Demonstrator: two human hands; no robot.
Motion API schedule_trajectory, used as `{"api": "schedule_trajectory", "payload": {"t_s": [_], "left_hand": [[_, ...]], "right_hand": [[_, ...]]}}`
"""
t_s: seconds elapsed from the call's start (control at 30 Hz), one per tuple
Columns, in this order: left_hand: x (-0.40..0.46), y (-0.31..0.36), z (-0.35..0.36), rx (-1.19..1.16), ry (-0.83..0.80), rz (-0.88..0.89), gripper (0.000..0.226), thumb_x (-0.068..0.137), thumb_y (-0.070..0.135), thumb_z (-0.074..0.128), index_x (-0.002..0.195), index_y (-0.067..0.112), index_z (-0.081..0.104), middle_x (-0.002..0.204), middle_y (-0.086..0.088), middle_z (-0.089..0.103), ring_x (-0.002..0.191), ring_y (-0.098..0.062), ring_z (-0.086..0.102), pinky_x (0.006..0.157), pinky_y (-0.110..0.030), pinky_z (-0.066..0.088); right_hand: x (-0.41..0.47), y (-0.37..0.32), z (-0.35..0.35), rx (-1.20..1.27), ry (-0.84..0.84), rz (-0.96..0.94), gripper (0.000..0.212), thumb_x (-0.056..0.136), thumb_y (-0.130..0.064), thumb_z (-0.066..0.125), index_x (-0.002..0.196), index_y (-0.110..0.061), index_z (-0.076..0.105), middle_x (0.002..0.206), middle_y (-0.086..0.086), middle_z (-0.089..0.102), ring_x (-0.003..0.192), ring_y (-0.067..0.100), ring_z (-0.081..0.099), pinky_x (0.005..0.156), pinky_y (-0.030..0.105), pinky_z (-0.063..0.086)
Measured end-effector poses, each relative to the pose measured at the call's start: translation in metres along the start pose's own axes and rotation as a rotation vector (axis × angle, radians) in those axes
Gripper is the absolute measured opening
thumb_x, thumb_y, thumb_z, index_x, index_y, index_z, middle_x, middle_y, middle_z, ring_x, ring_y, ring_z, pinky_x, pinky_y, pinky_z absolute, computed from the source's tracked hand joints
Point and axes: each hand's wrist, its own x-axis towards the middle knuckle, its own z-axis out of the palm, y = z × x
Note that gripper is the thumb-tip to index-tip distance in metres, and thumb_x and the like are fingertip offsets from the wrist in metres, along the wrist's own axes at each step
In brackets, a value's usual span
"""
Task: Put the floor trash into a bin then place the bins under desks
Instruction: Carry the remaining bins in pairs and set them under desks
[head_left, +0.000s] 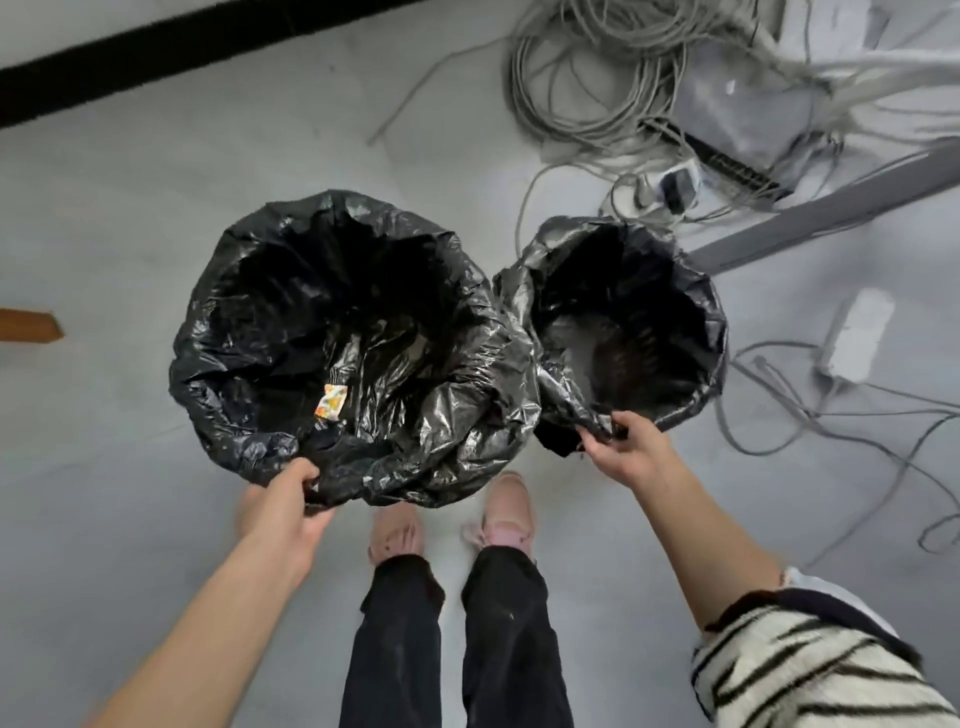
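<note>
Black liner plastic is what each hand is pinching: left hand (288, 501) closed on the larger bin (343, 338) rim at 6 o'clock, right hand (621, 447) likewise on the smaller bin (631, 317). Wrapper (331, 401) is lying inside the larger. Gripping rim with liner should prevent slipping; cables (779, 395) are trailing at 3 o'clock.

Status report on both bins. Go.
Left hand grip on larger bin, wrapper inside. Right hand grip on smaller bin. Cables on floor, right.
</note>
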Motion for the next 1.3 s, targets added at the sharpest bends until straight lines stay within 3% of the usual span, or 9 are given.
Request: {"api": "schedule_trajectory", "payload": {"t_s": [0.17,0.3,0.4,0.57,0.73,0.83,0.97,1.17,1.3], "left_hand": [[0.022,0.002,-0.002,0.108,0.008,0.035,0.030,0.086,-0.007,0.051,0.115,0.000,0.048,0.111,-0.020,0.058,0.100,-0.031,0.059,0.082,-0.039,0.049],[0.018,0.006,-0.014,0.166,0.016,0.047,0.028,0.086,-0.007,0.051,0.113,0.001,0.046,0.111,-0.020,0.057,0.099,-0.031,0.058,0.086,-0.041,0.049],[0.000,0.011,-0.027,0.186,0.008,0.049,0.029,0.087,-0.007,0.050,0.114,0.002,0.047,0.112,-0.020,0.056,0.100,-0.032,0.058,0.086,-0.041,0.049],[-0.055,0.023,-0.058,0.281,-0.041,0.110,0.025,0.086,-0.007,0.049,0.108,0.004,0.049,0.108,-0.017,0.057,0.094,-0.029,0.057,0.081,-0.041,0.049],[-0.116,0.035,-0.089,0.426,-0.132,0.168,0.024,0.084,-0.006,0.050,0.107,0.004,0.047,0.099,-0.015,0.059,0.079,-0.023,0.060,0.072,-0.041,0.052],[-0.166,0.040,-0.105,0.593,-0.247,0.244,0.019,0.084,-0.004,0.051,0.099,0.006,0.048,0.086,-0.009,0.058,0.072,-0.018,0.058,0.062,-0.035,0.051],[-0.231,0.033,-0.112,0.850,-0.413,0.398,0.017,0.082,-0.003,0.051,0.084,0.013,0.048,0.082,-0.006,0.057,0.069,-0.018,0.057,0.062,-0.033,0.052],[-0.321,-0.018,-0.121,1.153,-0.675,0.636,0.019,0.082,-0.003,0.049,0.091,0.013,0.053,0.082,-0.007,0.060,0.072,-0.023,0.060,0.069,-0.038,0.056],[-0.368,-0.079,-0.150,1.381,-0.801,0.770,0.017,0.084,0.001,0.051,0.096,0.012,0.053,0.081,-0.007,0.060,0.073,-0.022,0.058,0.069,-0.037,0.053]], "right_hand": [[0.037,0.018,-0.014,0.157,-0.025,0.040,0.012,0.096,-0.004,0.040,0.103,-0.002,0.050,0.136,0.008,0.053,0.130,0.025,0.047,0.104,0.041,0.039],[0.022,0.031,-0.021,0.190,-0.041,0.003,0.035,0.099,-0.016,0.041,0.131,-0.003,0.044,0.145,0.015,0.044,0.134,0.032,0.042,0.110,0.047,0.033],[-0.010,0.031,-0.024,0.145,0.011,0.030,0.033,0.100,-0.021,0.041,0.124,0.001,0.043,0.150,0.018,0.033,0.139,0.032,0.036,0.115,0.044,0.028],[-0.093,0.038,-0.041,-0.021,0.011,-0.054,0.050,0.101,-0.018,0.037,0.146,0.000,0.023,0.150,0.020,0.032,0.136,0.030,0.039,0.112,0.041,0.034],[-0.198,0.061,-0.054,-0.405,-0.098,-0.243,0.035,0.099,-0.032,0.043,0.128,-0.012,0.045,0.116,0.006,0.052,0.104,0.021,0.055,0.091,0.036,0.049],[-0.269,0.076,-0.075,-0.594,-0.126,-0.455,0.022,0.098,-0.037,0.044,0.104,-0.019,0.054,0.091,-0.002,0.053,0.079,0.009,0.052,0.071,0.021,0.044],[-0.335,0.088,-0.128,-0.731,0.052,-0.684,0.047,0.093,-0.034,0.054,0.132,-0.009,0.049,0.115,0.003,0.058,0.109,0.020,0.056,0.102,0.034,0.043],[-0.399,0.116,-0.271,-0.451,0.202,-0.666,0.008,0.089,-0.017,0.055,0.092,-0.012,0.061,0.090,0.011,0.063,0.082,0.022,0.058,0.072,0.032,0.047],[-0.425,0.168,-0.387,-0.106,0.180,-0.588,0.017,0.088,-0.006,0.056,0.072,-0.012,0.057,0.073,0.006,0.060,0.065,0.017,0.056,0.061,0.027,0.045]]}}
